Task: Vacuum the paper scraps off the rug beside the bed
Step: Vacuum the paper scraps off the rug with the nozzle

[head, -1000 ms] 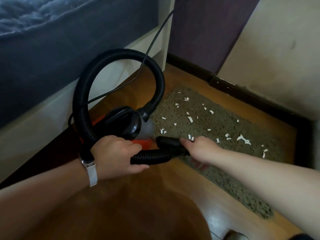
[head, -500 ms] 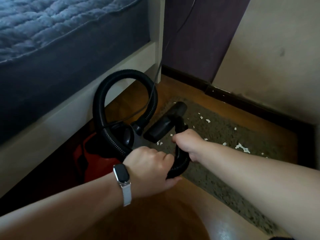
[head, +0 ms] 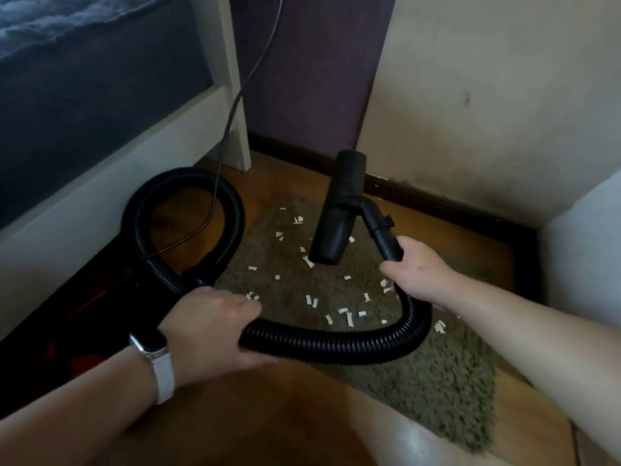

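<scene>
Both grips closed: right hand (head: 420,277) round the stiff wand neck (head: 389,247), left hand (head: 215,327) round the hose (head: 336,344), judged floppy. Floor head (head: 336,210) tilts over the rug (head: 437,381); paper scraps (head: 312,301), likely featherlight, litter it.

dim indoor view; soft light comes from the right, brightest on the cream wall (head: 487,79) and the right forearm (head: 537,348). the left side below the bed (head: 84,95) sinks into deep shadow, nearly swallowing the vacuum body (head: 84,314). faint highlights line the ribs of the black hose (head: 336,344), and a pale sheen glints on the wooden floor (head: 413,442). wide-angle distortion bends the edges; the left hand (head: 215,327) and the near edge of the rug (head: 437,381) look motion-blurred.
</scene>
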{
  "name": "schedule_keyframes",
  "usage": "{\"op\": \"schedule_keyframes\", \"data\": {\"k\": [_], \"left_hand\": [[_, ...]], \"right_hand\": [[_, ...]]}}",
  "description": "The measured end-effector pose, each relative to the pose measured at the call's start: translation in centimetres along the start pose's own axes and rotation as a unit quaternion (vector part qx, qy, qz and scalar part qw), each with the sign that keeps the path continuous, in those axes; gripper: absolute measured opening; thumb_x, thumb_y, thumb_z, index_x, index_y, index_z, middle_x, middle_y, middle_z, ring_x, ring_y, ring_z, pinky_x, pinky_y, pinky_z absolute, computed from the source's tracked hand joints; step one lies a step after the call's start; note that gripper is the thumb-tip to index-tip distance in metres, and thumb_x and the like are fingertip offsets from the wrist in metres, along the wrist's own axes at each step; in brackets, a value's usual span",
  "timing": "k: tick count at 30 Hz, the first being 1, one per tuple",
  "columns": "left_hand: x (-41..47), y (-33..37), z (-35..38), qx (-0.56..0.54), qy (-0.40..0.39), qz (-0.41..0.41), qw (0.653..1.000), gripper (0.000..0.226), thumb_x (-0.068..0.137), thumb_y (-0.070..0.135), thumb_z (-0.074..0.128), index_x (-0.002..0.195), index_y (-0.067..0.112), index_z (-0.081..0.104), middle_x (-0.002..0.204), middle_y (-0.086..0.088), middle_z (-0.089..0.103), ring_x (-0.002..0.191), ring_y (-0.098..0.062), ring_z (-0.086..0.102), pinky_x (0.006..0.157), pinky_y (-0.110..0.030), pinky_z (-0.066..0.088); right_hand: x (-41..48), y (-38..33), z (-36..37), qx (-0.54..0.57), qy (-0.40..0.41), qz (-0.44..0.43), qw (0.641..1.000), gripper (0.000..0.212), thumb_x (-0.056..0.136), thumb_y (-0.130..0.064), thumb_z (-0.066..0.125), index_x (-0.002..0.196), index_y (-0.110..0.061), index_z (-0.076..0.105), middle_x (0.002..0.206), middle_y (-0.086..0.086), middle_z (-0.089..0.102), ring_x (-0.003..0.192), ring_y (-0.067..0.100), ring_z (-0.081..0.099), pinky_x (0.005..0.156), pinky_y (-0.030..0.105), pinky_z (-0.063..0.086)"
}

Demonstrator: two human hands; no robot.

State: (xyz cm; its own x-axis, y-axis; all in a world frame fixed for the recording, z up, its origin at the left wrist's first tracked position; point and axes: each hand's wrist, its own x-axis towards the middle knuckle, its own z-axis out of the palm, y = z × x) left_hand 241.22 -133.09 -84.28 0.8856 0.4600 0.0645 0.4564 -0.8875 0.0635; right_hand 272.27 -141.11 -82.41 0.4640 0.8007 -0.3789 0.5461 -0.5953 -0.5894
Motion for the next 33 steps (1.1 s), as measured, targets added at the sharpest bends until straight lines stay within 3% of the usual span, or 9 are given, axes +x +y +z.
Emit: {"op": "schedule_keyframes", "data": {"k": [6, 9, 12, 16, 20, 23, 28, 33], "left_hand": [[5.9, 4.4, 1.3, 0.016, 0.015, 0.050, 0.999, 0.053, 0.075, 0.079, 0.051, 0.062, 0.028, 0.054, 0.050, 0.011, 0.051, 0.041, -0.010, 0.053, 0.041, -0.023, 0.043], [8.3, 7.3, 1.8, 0.035, -0.050, 0.027, 0.998, 0.057, 0.079, 0.082, 0.038, 0.079, 0.028, 0.057, 0.067, 0.010, 0.059, 0.060, -0.012, 0.063, 0.057, -0.028, 0.050], [9.8, 8.2, 2.8, 0.034, -0.142, -0.008, 0.989, 0.059, 0.081, 0.083, 0.030, 0.094, 0.030, 0.053, 0.086, 0.011, 0.062, 0.080, -0.011, 0.064, 0.075, -0.030, 0.052], [12.5, 8.7, 3.0, 0.024, -0.220, -0.018, 0.975, 0.055, 0.081, 0.084, 0.033, 0.097, 0.034, 0.050, 0.085, 0.015, 0.054, 0.078, -0.008, 0.057, 0.072, -0.027, 0.049], [15.0, 8.5, 2.8, -0.014, -0.285, -0.003, 0.958, 0.052, 0.080, 0.081, 0.040, 0.101, 0.035, 0.051, 0.086, 0.015, 0.053, 0.078, -0.005, 0.056, 0.074, -0.025, 0.050], [15.8, 7.1, 3.2, -0.033, -0.298, 0.020, 0.954, 0.051, 0.082, 0.079, 0.042, 0.104, 0.034, 0.053, 0.092, 0.014, 0.057, 0.081, -0.005, 0.057, 0.074, -0.025, 0.049], [15.2, 5.7, 6.6, -0.081, -0.318, 0.094, 0.940, 0.040, 0.089, 0.064, 0.050, 0.110, 0.029, 0.050, 0.102, 0.009, 0.060, 0.089, -0.011, 0.060, 0.078, -0.033, 0.054], [13.2, 1.3, 10.1, -0.113, -0.360, 0.103, 0.920, 0.029, 0.090, 0.056, 0.051, 0.105, 0.031, 0.047, 0.097, 0.007, 0.061, 0.083, -0.013, 0.061, 0.075, -0.032, 0.053]], "right_hand": [[3.1, 3.8, -3.7, -0.090, 0.021, -0.055, 0.994, 0.018, 0.090, -0.024, 0.065, 0.094, -0.030, 0.049, 0.081, 0.005, 0.063, 0.067, 0.022, 0.063, 0.055, 0.031, 0.045], [5.0, 5.4, -4.1, -0.180, 0.036, -0.036, 0.982, 0.018, 0.094, -0.031, 0.058, 0.105, -0.028, 0.044, 0.079, 0.001, 0.061, 0.063, 0.019, 0.062, 0.050, 0.030, 0.042], [6.9, 7.8, -3.3, -0.217, 0.016, 0.011, 0.976, 0.027, 0.094, -0.027, 0.058, 0.113, -0.021, 0.040, 0.082, 0.002, 0.060, 0.063, 0.020, 0.063, 0.050, 0.033, 0.051], [9.2, 10.3, -3.1, -0.154, -0.052, 0.025, 0.986, 0.037, 0.091, -0.014, 0.062, 0.123, -0.018, 0.044, 0.085, 0.003, 0.061, 0.065, 0.019, 0.065, 0.050, 0.032, 0.052], [10.0, 10.7, -3.3, -0.118, -0.124, -0.027, 0.985, 0.036, 0.090, -0.022, 0.065, 0.124, -0.022, 0.051, 0.088, 0.000, 0.063, 0.069, 0.017, 0.066, 0.057, 0.034, 0.055], [10.8, 9.4, -3.1, -0.158, -0.158, -0.055, 0.973, 0.037, 0.091, -0.026, 0.064, 0.126, -0.026, 0.050, 0.089, -0.003, 0.064, 0.070, 0.016, 0.067, 0.061, 0.037, 0.057], [12.9, 6.9, -1.2, -0.256, -0.155, -0.073, 0.951, 0.035, 0.095, -0.029, 0.058, 0.127, -0.027, 0.045, 0.083, -0.005, 0.061, 0.065, 0.014, 0.064, 0.047, 0.028, 0.047], [13.4, 6.8, 1.8, -0.214, -0.119, -0.042, 0.969, 0.029, 0.094, -0.031, 0.059, 0.120, -0.027, 0.046, 0.081, -0.004, 0.060, 0.064, 0.013, 0.062, 0.049, 0.029, 0.049]]}}
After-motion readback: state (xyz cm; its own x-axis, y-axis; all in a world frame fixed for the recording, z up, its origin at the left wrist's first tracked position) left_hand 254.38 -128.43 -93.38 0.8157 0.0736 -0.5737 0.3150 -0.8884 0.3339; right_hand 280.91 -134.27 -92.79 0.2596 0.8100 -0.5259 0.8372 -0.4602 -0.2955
